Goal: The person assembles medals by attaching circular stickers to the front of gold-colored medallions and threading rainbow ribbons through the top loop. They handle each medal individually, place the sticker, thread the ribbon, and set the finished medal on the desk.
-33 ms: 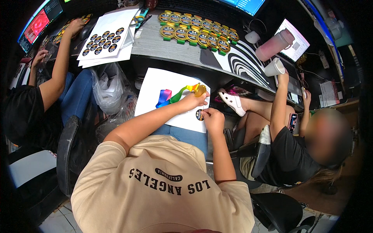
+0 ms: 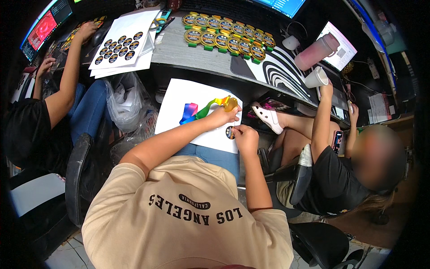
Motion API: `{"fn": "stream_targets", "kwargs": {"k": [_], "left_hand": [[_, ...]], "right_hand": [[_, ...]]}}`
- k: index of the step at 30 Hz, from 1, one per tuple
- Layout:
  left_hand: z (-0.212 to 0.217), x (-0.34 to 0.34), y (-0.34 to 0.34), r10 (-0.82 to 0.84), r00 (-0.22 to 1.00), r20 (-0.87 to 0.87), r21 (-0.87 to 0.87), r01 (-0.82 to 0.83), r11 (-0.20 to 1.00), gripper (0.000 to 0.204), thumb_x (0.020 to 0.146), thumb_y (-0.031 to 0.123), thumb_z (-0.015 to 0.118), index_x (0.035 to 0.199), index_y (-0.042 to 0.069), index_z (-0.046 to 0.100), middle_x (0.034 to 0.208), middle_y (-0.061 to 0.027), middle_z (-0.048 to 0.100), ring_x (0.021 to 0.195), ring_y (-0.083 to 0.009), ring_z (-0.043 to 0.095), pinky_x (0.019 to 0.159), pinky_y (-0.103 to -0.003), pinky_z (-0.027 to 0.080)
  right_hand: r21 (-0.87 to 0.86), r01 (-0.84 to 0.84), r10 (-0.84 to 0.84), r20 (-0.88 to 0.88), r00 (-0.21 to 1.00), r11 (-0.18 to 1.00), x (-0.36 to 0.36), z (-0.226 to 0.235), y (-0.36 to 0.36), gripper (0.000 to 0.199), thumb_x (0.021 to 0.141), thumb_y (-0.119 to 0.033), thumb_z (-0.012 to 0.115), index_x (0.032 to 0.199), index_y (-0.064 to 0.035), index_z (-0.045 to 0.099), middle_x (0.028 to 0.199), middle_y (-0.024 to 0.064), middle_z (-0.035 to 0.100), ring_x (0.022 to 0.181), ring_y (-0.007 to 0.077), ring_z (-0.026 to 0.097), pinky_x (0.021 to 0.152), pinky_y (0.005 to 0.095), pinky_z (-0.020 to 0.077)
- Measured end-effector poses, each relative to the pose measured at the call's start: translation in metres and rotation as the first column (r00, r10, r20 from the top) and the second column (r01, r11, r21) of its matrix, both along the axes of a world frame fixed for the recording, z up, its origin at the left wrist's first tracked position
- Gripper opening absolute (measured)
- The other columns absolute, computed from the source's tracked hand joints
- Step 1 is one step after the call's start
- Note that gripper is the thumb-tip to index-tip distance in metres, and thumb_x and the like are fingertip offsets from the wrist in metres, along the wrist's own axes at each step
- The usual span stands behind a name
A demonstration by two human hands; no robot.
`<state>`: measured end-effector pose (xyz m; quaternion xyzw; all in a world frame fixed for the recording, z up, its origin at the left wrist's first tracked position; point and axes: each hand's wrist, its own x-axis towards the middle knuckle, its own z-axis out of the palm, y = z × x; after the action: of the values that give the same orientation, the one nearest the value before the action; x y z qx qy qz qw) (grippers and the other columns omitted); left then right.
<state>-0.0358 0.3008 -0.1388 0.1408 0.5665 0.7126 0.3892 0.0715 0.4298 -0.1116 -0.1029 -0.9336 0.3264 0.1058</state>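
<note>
Stickered medals beyond the fingers; one pending.
Left hand grips gold medal, apparently bare; right hand pinches black sticker edge just beside it, peel unclear. Spare stickers left of fingers, seemingly unused.

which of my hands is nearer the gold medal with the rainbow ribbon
Left. The left hand holds the gold medal; the right hand is lower, fingers at a round black sticker.

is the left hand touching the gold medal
Touching: the head view shows the left hand holding the gold medal at its lower edge.
</note>
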Motion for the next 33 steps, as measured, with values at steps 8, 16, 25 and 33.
{"fn": "stream_targets", "kwargs": {"k": [8, 16, 25, 33], "left_hand": [[0.001, -0.010, -0.001, 0.009, 0.999, 0.044, 0.064, -0.012, 0.998, 0.033, 0.101, 0.034, 0.046, 0.120, 0.008, 0.050, 0.114, -0.0067, 0.053, 0.104, -0.0190, 0.061, 0.092, -0.032, 0.050], [-0.003, -0.015, 0.007, 0.039, 0.998, 0.043, 0.069, -0.042, 0.997, 0.031, 0.102, 0.032, 0.045, 0.119, 0.007, 0.050, 0.113, -0.0070, 0.054, 0.103, -0.0195, 0.061, 0.091, -0.032, 0.051], [-0.010, -0.018, 0.015, 0.049, 0.999, -0.024, 0.049, -0.047, 0.998, 0.029, 0.102, 0.030, 0.045, 0.117, 0.006, 0.051, 0.105, -0.0056, 0.055, 0.096, -0.0165, 0.062, 0.087, -0.031, 0.052], [-0.007, -0.020, 0.013, 0.030, 0.999, -0.013, 0.037, -0.030, 0.999, 0.030, 0.102, 0.031, 0.044, 0.117, 0.006, 0.050, 0.111, -0.0066, 0.053, 0.100, -0.0184, 0.063, 0.088, -0.031, 0.052]], "right_hand": [[-0.013, -0.193, 0.189, -0.159, 0.969, 0.981, -0.012, -0.004, 0.007, 0.021, 0.071, -0.012, 0.077, 0.089, -0.0027, 0.072, 0.086, 0.0134, 0.069, 0.077, 0.0295, 0.066, 0.069, 0.0378, 0.0521], [-0.201, -0.234, 0.195, -0.197, 0.961, 0.951, -0.023, -0.022, 0.021, 0.019, 0.066, -0.009, 0.080, 0.082, -0.0016, 0.073, 0.084, 0.0111, 0.070, 0.076, 0.0236, 0.067, 0.069, 0.0326, 0.0520], [-0.280, -0.237, 0.173, -0.232, 0.957, 0.930, -0.029, -0.032, 0.026, 0.018, 0.067, -0.003, 0.079, 0.083, 0.0004, 0.072, 0.081, 0.0078, 0.069, 0.072, 0.0147, 0.064, 0.067, 0.0273, 0.0503], [-0.284, -0.228, 0.187, -0.164, 0.969, 0.932, -0.029, -0.021, 0.030, 0.016, 0.068, -0.004, 0.079, 0.082, -0.0015, 0.072, 0.080, 0.0089, 0.069, 0.071, 0.0180, 0.065, 0.065, 0.0286, 0.0507]]}}
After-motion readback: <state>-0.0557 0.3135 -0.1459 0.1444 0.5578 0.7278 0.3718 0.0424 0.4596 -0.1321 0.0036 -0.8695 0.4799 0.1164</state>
